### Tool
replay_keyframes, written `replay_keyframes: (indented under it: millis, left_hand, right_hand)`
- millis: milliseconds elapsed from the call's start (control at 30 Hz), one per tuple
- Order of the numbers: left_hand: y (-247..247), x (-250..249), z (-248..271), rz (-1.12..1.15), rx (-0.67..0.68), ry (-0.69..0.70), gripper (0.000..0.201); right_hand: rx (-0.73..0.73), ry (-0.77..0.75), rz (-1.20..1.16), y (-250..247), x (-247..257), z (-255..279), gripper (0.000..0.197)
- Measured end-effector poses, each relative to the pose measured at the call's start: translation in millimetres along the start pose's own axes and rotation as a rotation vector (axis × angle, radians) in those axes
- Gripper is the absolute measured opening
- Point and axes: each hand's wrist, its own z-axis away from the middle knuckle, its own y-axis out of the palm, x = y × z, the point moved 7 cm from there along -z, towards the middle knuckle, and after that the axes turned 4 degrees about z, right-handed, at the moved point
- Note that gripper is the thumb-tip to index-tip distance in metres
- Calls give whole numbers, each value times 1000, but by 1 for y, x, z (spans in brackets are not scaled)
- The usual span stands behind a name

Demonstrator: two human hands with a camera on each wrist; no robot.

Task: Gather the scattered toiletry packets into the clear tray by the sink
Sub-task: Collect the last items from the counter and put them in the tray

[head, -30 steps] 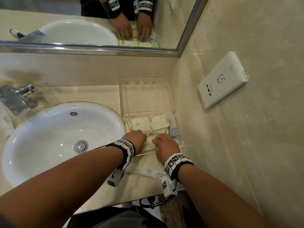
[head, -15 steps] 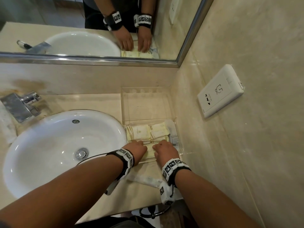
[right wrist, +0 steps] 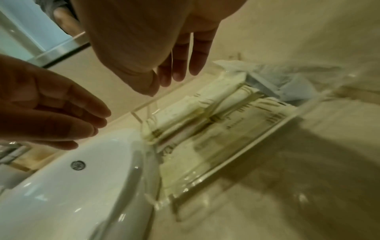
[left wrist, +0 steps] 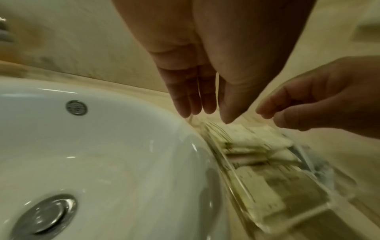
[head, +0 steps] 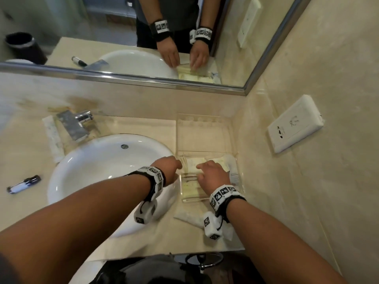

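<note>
Head view: both hands, left hand (head: 169, 168) and right hand (head: 213, 176), hover with slack, empty grip over packets (head: 193, 162) in the tray (head: 205, 138); next likely fetching the packet (head: 52, 138) beside the tap.

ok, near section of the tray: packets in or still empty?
In. Cream packets lie stacked inside the clear tray; both hands hover open above.

The print on the toiletry packets (right wrist: 236, 123) is too blurred to read.
</note>
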Motion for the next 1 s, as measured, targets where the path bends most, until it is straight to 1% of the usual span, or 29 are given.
replay_keyframes:
  millis: [167,333,467,633,733,867,1000]
  left_hand:
    - [-28,66,41,123,-106,-153,39]
    - [-42,134,100,198,-179,-280,37]
    - [-44,191,153,242,-230,-387,37]
    - [-38,260,215,276,-249,-520,37]
    - [-33,299,249,285,-250,-619,39]
    - [-30,341,281,249,-249,-712,44]
    - [-36,369,293,204,-236,-738,45]
  right_hand:
    - [-19,-122,3,-11,66,-10,38]
    - [-15,-242,20,-8,152,-20,37]
    - [25,-357,54,4,226,-21,37]
    - [110,-465,102,24,306,-15,37]
    - [157,-513,135,36,343,-13,39]
    - [199,-539,171,50,378,-12,41]
    - [224,-544,204,59,406,-18,44]
